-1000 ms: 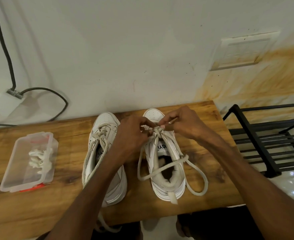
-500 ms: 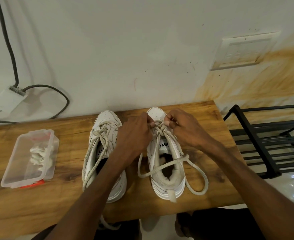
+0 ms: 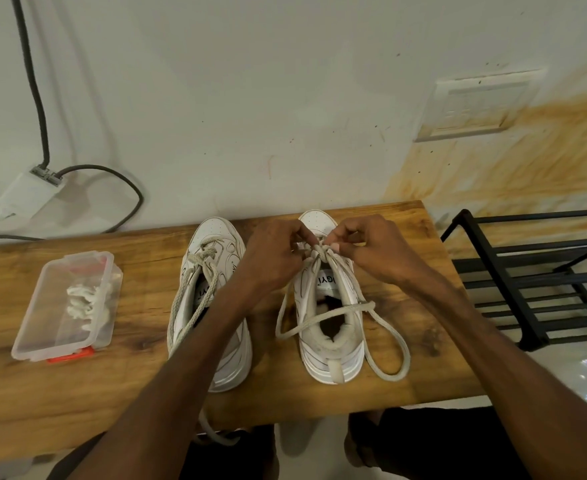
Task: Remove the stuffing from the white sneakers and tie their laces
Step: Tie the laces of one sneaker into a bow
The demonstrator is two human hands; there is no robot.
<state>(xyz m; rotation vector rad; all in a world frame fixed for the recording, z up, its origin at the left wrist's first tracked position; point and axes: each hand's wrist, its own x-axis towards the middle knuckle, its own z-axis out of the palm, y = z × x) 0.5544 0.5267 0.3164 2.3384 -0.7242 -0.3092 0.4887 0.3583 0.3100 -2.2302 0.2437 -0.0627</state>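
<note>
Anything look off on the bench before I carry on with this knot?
One thing: the left sneaker's loose lace trails off the table's near edge and hangs below it, where it could snag. Both hands pinch the right sneaker's knot. Nothing looks spilled or damaged.
</note>
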